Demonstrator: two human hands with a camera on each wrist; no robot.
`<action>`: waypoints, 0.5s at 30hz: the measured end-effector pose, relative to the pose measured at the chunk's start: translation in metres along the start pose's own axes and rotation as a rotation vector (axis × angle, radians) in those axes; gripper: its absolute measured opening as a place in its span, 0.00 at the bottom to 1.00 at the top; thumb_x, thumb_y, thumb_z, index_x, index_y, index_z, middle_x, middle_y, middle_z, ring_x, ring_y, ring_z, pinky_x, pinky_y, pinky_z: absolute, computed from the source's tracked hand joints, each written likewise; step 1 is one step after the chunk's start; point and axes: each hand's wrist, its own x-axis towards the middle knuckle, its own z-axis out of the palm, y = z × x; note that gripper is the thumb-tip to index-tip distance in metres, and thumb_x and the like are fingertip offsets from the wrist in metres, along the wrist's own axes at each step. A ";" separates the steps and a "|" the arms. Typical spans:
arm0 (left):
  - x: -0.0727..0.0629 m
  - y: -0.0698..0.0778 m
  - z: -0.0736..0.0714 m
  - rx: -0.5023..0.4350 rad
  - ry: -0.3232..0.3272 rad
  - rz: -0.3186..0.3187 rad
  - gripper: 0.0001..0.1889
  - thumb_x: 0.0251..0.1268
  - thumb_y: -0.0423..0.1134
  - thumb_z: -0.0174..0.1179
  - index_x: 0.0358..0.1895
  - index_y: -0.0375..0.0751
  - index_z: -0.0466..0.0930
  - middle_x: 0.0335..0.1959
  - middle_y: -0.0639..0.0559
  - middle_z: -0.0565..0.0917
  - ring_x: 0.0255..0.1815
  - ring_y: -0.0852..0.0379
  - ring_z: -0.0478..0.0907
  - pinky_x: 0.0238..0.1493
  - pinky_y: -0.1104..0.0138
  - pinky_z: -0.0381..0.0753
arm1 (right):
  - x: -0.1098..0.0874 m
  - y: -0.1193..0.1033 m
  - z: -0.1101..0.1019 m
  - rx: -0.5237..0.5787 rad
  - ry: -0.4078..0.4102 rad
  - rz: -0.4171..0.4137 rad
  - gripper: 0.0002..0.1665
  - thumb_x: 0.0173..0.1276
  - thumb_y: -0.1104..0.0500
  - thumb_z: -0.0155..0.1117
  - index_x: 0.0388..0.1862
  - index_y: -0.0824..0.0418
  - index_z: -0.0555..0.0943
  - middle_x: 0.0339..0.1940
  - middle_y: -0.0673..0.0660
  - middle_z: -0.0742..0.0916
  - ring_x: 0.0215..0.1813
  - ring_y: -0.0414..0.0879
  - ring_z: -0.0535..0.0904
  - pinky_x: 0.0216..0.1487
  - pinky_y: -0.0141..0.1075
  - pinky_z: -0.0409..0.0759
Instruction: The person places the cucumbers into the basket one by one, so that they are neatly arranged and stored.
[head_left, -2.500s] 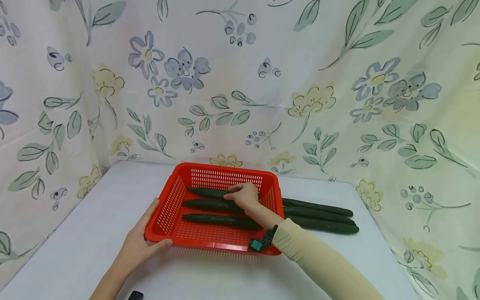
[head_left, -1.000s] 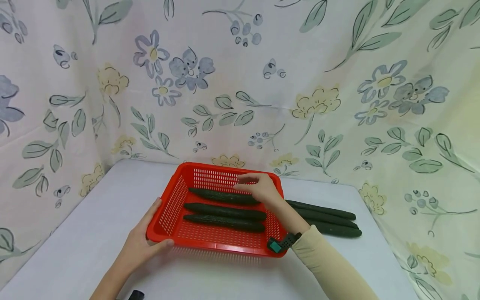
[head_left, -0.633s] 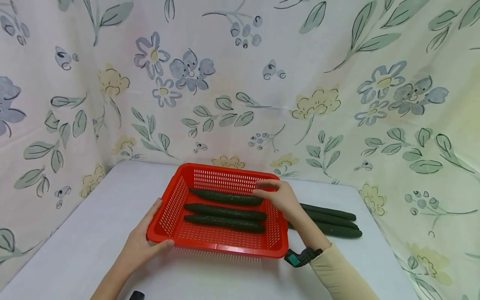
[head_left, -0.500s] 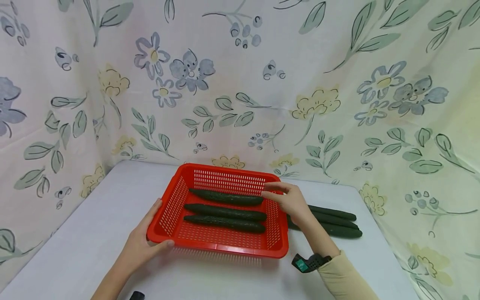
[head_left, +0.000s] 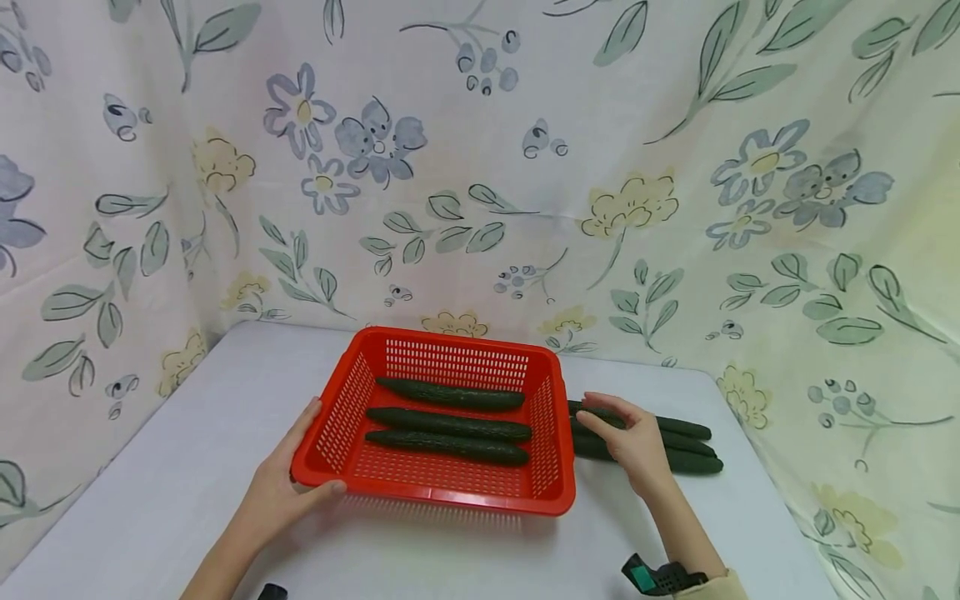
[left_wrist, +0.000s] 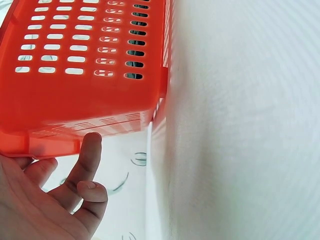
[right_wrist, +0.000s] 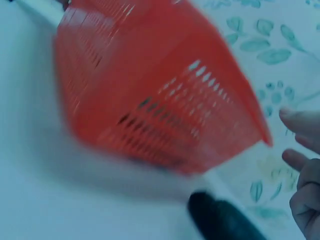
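Observation:
Three dark green cucumbers [head_left: 450,424] lie roughly parallel inside a red plastic basket [head_left: 465,499]. My left hand [head_left: 276,496] holds the basket's left front corner, thumb along the front rim and fingers at the left side. In the left wrist view, that hand [left_wrist: 60,200] has its fingers around the rim and against the wall. My right hand [head_left: 636,446] is over more cucumbers [head_left: 693,462] lying right of the basket, partly covering them. Its thumb and fingers are apart, with nothing between them. The right wrist view shows a blurred cucumber end [right_wrist: 220,215] beside the basket.
A white tabletop [head_left: 165,483] carries everything. Floral cloth [head_left: 480,250] hangs behind and at both sides. The basket's perforated right wall [head_left: 553,433] stands between the two groups of cucumbers. A dark strap device [head_left: 663,577] sits on my right wrist.
My right hand let go of the back cucumber inside the basket, rose, and moved right over the rim to the cucumbers outside. My left hand stayed on the basket.

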 end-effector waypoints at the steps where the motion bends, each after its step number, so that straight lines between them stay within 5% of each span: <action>1: 0.000 0.000 0.000 0.002 -0.001 -0.003 0.64 0.53 0.47 0.82 0.89 0.60 0.45 0.87 0.47 0.56 0.77 0.34 0.69 0.62 0.69 0.74 | -0.001 0.006 -0.001 -0.017 -0.001 -0.024 0.32 0.66 0.48 0.80 0.65 0.60 0.85 0.65 0.58 0.87 0.57 0.46 0.81 0.56 0.43 0.84; 3: 0.000 0.000 -0.001 0.006 -0.002 -0.008 0.64 0.53 0.47 0.82 0.89 0.60 0.45 0.88 0.47 0.56 0.77 0.34 0.68 0.63 0.68 0.74 | -0.003 0.018 -0.002 -0.062 -0.007 -0.072 0.32 0.66 0.48 0.81 0.65 0.61 0.86 0.64 0.58 0.88 0.73 0.52 0.74 0.68 0.52 0.80; 4: 0.000 0.000 -0.001 0.007 -0.003 -0.010 0.64 0.53 0.47 0.82 0.89 0.61 0.45 0.88 0.48 0.56 0.77 0.34 0.68 0.64 0.68 0.73 | -0.003 0.024 -0.003 -0.084 -0.008 -0.091 0.32 0.65 0.49 0.81 0.65 0.62 0.86 0.63 0.59 0.88 0.73 0.53 0.75 0.71 0.56 0.77; 12: -0.001 -0.001 0.000 -0.011 0.005 0.014 0.64 0.53 0.46 0.83 0.88 0.62 0.46 0.88 0.49 0.56 0.77 0.36 0.68 0.62 0.76 0.70 | -0.004 0.056 -0.016 -0.193 0.042 -0.104 0.30 0.63 0.46 0.83 0.62 0.54 0.88 0.61 0.54 0.90 0.44 0.42 0.89 0.48 0.29 0.81; 15: -0.001 -0.001 0.000 -0.016 0.007 0.017 0.64 0.52 0.45 0.83 0.88 0.62 0.46 0.88 0.50 0.56 0.78 0.39 0.68 0.62 0.79 0.68 | -0.003 0.065 -0.028 -0.226 0.071 -0.112 0.29 0.63 0.45 0.82 0.61 0.53 0.89 0.61 0.54 0.90 0.48 0.33 0.85 0.48 0.26 0.80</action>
